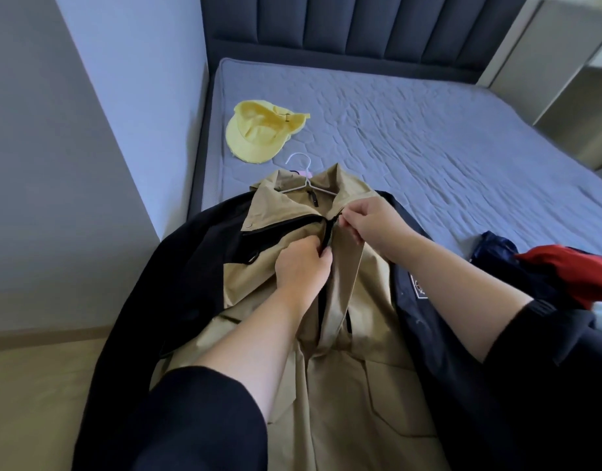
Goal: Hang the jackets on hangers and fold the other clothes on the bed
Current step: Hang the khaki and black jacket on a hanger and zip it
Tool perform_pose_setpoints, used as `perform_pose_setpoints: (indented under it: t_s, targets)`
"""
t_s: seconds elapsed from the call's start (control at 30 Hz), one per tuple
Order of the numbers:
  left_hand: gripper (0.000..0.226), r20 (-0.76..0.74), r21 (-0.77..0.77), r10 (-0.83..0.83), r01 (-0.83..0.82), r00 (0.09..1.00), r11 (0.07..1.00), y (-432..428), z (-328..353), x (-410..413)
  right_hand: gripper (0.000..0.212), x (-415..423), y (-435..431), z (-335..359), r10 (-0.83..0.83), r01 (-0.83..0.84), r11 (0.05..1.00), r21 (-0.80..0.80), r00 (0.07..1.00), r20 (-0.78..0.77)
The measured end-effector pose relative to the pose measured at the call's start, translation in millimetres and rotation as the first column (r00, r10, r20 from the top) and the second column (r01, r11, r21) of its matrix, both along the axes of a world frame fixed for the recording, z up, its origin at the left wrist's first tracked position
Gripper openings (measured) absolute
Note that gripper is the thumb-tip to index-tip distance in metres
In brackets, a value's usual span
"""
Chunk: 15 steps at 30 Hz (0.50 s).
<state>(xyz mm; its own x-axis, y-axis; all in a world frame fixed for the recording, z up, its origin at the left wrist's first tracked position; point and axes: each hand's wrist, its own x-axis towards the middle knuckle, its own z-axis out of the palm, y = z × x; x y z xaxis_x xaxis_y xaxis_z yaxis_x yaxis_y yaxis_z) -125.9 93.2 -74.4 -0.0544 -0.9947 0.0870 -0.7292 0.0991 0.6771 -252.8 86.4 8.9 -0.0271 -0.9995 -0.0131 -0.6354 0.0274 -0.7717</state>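
Grey quilted mattress (428,137) fills a room corner, with a dark padded headboard (360,25) at the far end and a pale wall (89,130) along its left edge. The tan and black zip jacket (360,385) lies front-up at the near left corner, one black sleeve draped over the left edge. A white wire hanger (304,164) sits in its collar. Left hand (301,266) pinches the front fabric beside the black zipper (327,234). Right hand (374,226) pinches the zipper's top. A yellow cloth hat (255,134) lies beyond. Red and navy clothes (564,270) are heaped near right. The mattress centre and far right are bare.
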Motion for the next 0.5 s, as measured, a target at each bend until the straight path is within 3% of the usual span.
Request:
perform_pose_setpoints:
  t_s: [0.07, 0.1, 0.17, 0.2, 0.23, 0.3, 0.5]
  targets:
    - [0.038, 0.099, -0.017, -0.048, 0.05, 0.994, 0.999, -0.8, -3.0, -1.1, 0.026, -5.6, -6.3, 1.4, -0.024, 0.003, 0.997, -0.076, 0.962, -0.271]
    - [0.037, 0.14, -0.018, -0.066, 0.069, 0.988, 0.997, -0.7, -4.7, -0.2, 0.018, -7.7, -9.6, 1.9, -0.01, -0.046, 0.994, -0.099, 0.865, -0.502]
    - [0.031, 0.206, -0.035, -0.103, 0.112, 0.973, 0.993, -0.7, -6.7, 1.3, 0.015, -8.3, -13.6, 3.7, 0.023, -0.235, 0.965, -0.118, 0.521, -0.853]
    - [0.027, 0.224, -0.038, -0.115, 0.127, 0.968, 0.991, -0.3, -6.8, 1.7, 0.015, -7.6, -15.8, 3.6, 0.028, -0.344, 0.931, -0.12, 0.396, -0.918]
    - [0.024, 0.231, -0.034, -0.123, 0.134, 0.965, 0.99, 0.3, -6.5, 1.9, 0.014, -6.2, -19.4, 3.4, 0.033, -0.421, 0.9, -0.116, 0.329, -0.944]
    - [0.031, 0.228, -0.01, -0.123, 0.128, 0.966, 0.992, 0.9, -5.6, 2.5, 0.013, -1.3, -26.7, 6.1, -0.012, -0.483, 0.862, -0.156, 0.287, -0.958]
    - [0.041, 0.199, 0.054, -0.136, 0.128, 0.971, 0.99, -0.7, -5.3, 10.3, 0.024, 5.1, -42.8, 11.7, -0.044, -0.382, 0.918, -0.104, 0.164, -0.985]
